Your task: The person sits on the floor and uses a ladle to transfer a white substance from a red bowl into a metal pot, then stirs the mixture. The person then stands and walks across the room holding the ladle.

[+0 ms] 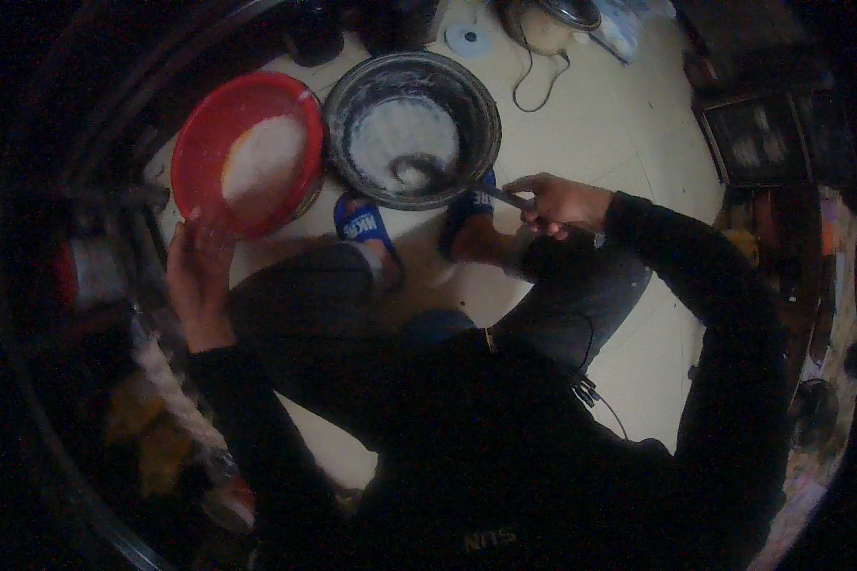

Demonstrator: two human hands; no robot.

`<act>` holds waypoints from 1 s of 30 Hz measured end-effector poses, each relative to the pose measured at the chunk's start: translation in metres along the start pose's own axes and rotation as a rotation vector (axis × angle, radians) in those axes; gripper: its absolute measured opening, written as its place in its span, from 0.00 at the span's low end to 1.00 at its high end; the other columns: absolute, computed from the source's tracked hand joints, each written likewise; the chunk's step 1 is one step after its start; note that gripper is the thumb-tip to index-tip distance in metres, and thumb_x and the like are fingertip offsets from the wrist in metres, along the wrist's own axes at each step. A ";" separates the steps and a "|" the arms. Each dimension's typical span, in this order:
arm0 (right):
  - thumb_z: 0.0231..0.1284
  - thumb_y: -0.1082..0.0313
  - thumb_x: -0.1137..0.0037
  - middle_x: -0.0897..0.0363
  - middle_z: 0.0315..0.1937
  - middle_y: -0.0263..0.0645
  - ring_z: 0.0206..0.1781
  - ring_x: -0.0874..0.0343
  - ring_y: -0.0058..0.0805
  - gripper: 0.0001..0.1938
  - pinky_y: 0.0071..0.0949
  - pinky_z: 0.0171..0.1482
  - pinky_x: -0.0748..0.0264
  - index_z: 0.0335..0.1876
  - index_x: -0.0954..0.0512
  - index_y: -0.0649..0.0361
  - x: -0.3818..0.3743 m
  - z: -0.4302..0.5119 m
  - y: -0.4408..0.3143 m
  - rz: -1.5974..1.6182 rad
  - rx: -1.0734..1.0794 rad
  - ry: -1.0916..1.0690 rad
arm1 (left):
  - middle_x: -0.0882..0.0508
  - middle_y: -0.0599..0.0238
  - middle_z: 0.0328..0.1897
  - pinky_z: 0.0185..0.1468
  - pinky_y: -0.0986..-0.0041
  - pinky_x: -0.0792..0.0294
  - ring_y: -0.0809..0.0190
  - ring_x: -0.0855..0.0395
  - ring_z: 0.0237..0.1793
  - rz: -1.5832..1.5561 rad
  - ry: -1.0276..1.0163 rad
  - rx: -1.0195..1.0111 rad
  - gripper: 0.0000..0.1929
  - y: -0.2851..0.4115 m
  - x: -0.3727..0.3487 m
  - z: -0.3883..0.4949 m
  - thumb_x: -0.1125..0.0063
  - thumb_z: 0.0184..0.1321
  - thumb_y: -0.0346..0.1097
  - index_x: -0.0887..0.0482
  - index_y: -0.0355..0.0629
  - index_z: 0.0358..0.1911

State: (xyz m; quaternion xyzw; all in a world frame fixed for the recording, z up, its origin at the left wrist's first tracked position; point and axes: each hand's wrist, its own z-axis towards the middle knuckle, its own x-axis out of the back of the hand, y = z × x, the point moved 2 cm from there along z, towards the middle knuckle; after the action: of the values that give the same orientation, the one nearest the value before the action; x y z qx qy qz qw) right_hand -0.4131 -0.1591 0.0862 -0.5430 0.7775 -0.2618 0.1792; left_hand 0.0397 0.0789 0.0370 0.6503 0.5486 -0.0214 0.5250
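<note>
My left hand (203,264) is at the near rim of a red plastic basin (203,153), its thumb on the edge. The basin looks tilted and holds a white substance (268,153), too blurred to tell whether powder or grain. My right hand (564,200) grips the handle of a ladle (507,195). This handle crosses the near right rim of a dark round pot (480,135). Inside the pot, the ladle's round head rests in a white mass (386,132). Pot and basin stand side by side, their rims close together.
My feet in blue slide sandals (361,225) are just before the pot on the tiled floor (614,135). A round lidded appliance (543,28) with a cord (532,107) and a pale disc (465,39) lie beyond. Dark furniture (753,139) lines the right side.
</note>
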 end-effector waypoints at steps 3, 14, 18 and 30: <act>0.60 0.75 0.51 0.24 0.28 0.40 0.28 0.23 0.23 0.30 0.21 0.28 0.25 0.71 0.39 0.63 -0.004 0.020 -0.012 -0.181 0.255 0.098 | 0.18 0.56 0.55 0.61 0.59 0.31 0.54 0.22 0.56 0.067 0.078 -0.027 0.19 0.005 -0.018 -0.001 0.52 0.71 0.44 0.22 0.39 0.56; 0.55 0.66 0.45 0.18 0.39 0.57 0.42 0.18 0.55 0.27 0.48 0.45 0.22 0.62 0.31 0.65 0.016 0.173 0.027 -0.842 0.545 0.664 | 0.19 0.54 0.57 0.61 0.59 0.31 0.53 0.22 0.56 0.068 0.057 -0.008 0.20 0.008 -0.026 -0.005 0.52 0.70 0.46 0.23 0.40 0.57; 0.59 0.67 0.51 0.19 0.44 0.58 0.50 0.19 0.56 0.24 0.48 0.53 0.24 0.64 0.30 0.61 -0.008 0.156 0.026 -0.813 0.309 0.467 | 0.19 0.53 0.57 0.62 0.59 0.32 0.53 0.23 0.58 0.095 0.043 -0.032 0.20 -0.001 -0.034 -0.005 0.52 0.71 0.47 0.23 0.40 0.57; 0.64 0.71 0.50 0.23 0.28 0.39 0.23 0.25 0.28 0.19 0.26 0.22 0.28 0.61 0.30 0.60 -0.012 0.034 0.038 -0.202 0.448 -0.087 | 0.16 0.56 0.50 0.60 0.61 0.30 0.56 0.19 0.52 0.039 -0.037 -0.038 0.16 -0.004 -0.035 0.003 0.50 0.70 0.43 0.21 0.41 0.52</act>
State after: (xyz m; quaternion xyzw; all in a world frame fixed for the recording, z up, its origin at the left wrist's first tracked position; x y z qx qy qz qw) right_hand -0.4186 -0.1448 0.0361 -0.5754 0.6333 -0.4207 0.3014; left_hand 0.0244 0.0524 0.0544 0.6502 0.5264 -0.0127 0.5477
